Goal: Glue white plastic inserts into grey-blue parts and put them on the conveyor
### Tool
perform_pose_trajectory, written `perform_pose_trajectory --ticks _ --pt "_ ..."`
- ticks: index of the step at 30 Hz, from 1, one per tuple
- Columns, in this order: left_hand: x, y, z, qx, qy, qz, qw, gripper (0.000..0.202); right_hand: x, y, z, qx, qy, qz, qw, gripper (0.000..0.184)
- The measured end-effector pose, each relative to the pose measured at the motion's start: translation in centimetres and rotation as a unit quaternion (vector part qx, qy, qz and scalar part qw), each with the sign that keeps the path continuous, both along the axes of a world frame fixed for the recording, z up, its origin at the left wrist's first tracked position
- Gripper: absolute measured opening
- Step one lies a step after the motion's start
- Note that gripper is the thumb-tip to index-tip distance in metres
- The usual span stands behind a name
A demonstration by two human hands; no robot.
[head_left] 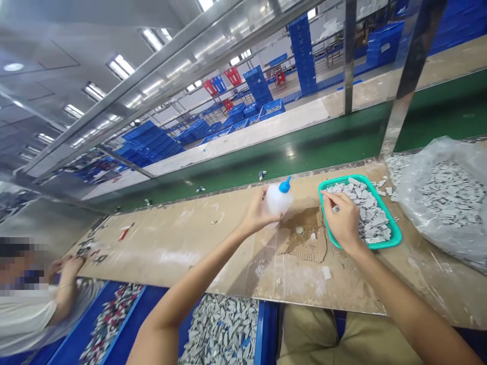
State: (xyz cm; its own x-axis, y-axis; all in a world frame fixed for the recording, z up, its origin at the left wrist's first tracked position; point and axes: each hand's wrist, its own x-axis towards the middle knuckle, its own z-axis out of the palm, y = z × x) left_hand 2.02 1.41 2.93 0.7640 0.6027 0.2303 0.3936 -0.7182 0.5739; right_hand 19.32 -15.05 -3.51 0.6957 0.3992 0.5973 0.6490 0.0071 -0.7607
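Factory hall (292, 83) under rows of ceiling lights (119, 67); blue crates (300, 56) in many stacks, too many to count, beyond one green conveyor belt (289, 152). Along the belt, one worn tan bench (182, 253), with one brown patch (304, 233) near its front edge. At the right end, one clear plastic bag (445, 197) of grey pieces (452, 192); just left of it, one teal tray (393, 238) heaped with more. Above the patch, one white squeeze bottle (279, 200), tilted, with one blue nozzle (285, 185), gripped in the left hand (258, 213), fingers (253, 200) wrapped around it. Right hand (342, 220) over the tray's left rim, fingers (331, 197) curled, any hold impossible to confirm. One co-worker's hand (66, 268) at the bench's left end.
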Motion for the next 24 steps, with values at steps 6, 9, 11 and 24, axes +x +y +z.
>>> perform_pose_trajectory --ticks 6,9,11,24 --pt "-7.1 -3.4 -2.9 0.034 0.139 0.046 0.989 0.061 -0.1 -0.1 0.1 -0.011 -0.017 -0.007 1.000 0.027" --pt "-8.0 -4.1 -3.3 0.073 0.207 0.060 0.974 0.064 -0.1 -0.1 0.1 -0.018 -0.016 -0.006 1.000 0.027" --pt "-8.1 -4.2 -3.5 0.091 0.230 0.059 0.967 0.066 -0.1 -0.1 0.2 -0.028 -0.014 -0.009 0.999 0.027" --pt "-6.7 -4.9 -3.0 0.220 0.331 0.025 0.917 0.064 0.0 -0.1 0.2 -0.037 -0.013 -0.013 0.999 0.027"
